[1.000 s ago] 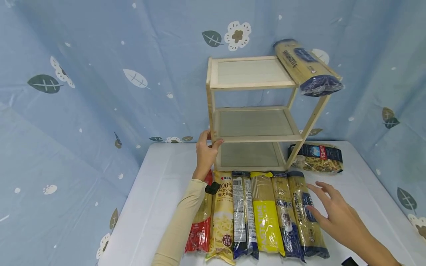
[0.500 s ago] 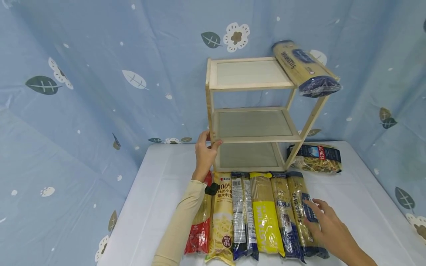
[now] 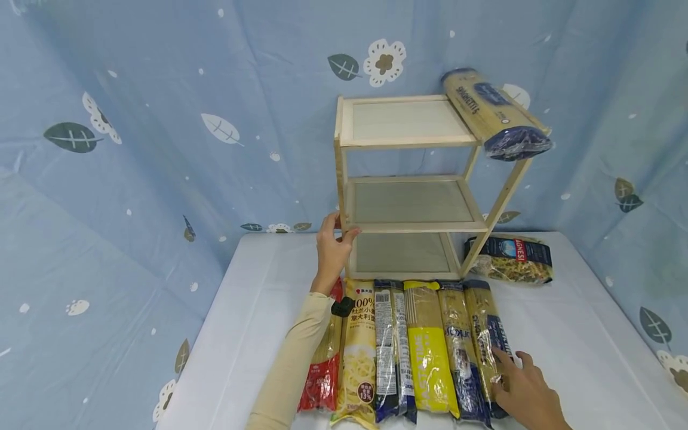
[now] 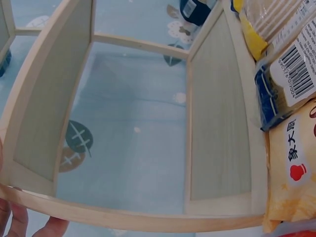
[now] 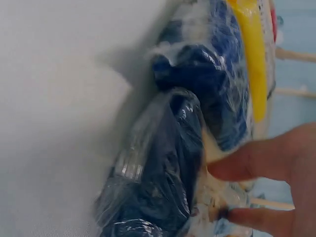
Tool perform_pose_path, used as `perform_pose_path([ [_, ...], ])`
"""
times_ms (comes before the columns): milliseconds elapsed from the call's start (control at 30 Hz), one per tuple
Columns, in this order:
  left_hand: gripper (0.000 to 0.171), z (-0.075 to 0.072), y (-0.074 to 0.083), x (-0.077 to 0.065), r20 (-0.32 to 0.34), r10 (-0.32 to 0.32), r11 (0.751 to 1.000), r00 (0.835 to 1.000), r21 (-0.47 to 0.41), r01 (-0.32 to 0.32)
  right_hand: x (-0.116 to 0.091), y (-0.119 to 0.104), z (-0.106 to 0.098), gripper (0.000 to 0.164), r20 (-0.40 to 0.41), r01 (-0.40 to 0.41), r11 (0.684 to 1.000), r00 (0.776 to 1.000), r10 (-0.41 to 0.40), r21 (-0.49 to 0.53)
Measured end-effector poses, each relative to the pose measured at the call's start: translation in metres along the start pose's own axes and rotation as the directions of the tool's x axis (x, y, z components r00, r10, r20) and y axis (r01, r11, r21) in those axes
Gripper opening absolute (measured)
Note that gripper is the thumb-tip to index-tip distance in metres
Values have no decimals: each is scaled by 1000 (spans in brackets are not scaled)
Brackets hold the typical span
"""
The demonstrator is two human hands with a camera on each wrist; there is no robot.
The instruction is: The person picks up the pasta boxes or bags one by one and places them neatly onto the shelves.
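Observation:
My left hand (image 3: 332, 254) grips the left post of a three-tier wooden shelf rack (image 3: 416, 227), thumb in front at the middle tier; its fingertips show at the frame in the left wrist view. My right hand (image 3: 529, 391) is over the lower part of the rightmost spaghetti pack (image 3: 481, 322), thumb and index finger extended onto its face. In the right wrist view, this pack's dark blue crinkled end (image 5: 163, 173) lies beside the spread thumb and finger. To its left lies another blue-ended pasta pack (image 3: 461, 352).
Also in the row are a yellow pack (image 3: 432, 364), a barcoded pack (image 3: 386, 346), a cream pack (image 3: 359, 352) and a red pack (image 3: 322, 379). Another spaghetti pack (image 3: 491, 113) lies on the top tier's right side. An Agnesi pasta bag (image 3: 516, 260) stands right of the rack.
My right hand has moved down and left from beside the rightmost spaghetti pack to over its lower part. The left hand keeps its grip on the rack.

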State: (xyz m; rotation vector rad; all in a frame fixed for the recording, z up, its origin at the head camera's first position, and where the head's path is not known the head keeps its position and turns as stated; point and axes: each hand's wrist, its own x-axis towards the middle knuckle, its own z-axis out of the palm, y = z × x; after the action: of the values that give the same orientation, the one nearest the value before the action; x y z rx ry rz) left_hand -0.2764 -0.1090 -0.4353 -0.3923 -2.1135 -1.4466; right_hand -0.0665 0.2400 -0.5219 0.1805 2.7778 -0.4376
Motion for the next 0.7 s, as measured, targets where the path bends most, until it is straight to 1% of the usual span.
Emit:
perform_pose_path([
  [100,40,-1,-1,-1,-8,-2,1000,1000,-12,1,6,4,4,88,96,-71,997,993,69,11],
  [167,42,-1,-2,-2,-10,3,1000,1000,-10,-3,7,7,7,100,140,-87,996,987,84,16],
  [233,44,-1,-3,-2,-6,6,1000,1000,-5,-6,7,8,11,107,167,-86,996,983,81,21],
  [267,44,-1,-3,-2,-3,9,1000,1000,-1,-9,6,8,13,108,173,-81,997,982,76,20],
  [400,46,-1,-3,-1,2,8,1000,1000,7,-8,3,5,19,95,143,-67,997,988,60,40],
  [533,46,3,-2,-1,10,10,1000,1000,6,-10,-1,-1,26,87,102,-95,994,991,89,55],
  [633,46,3,-2,-1,8,9,1000,1000,2,-9,-2,-4,28,85,75,-121,992,990,118,38],
  [700,45,3,-2,-2,4,4,1000,1000,-5,-4,-2,-4,29,84,69,-121,993,990,119,19],
])
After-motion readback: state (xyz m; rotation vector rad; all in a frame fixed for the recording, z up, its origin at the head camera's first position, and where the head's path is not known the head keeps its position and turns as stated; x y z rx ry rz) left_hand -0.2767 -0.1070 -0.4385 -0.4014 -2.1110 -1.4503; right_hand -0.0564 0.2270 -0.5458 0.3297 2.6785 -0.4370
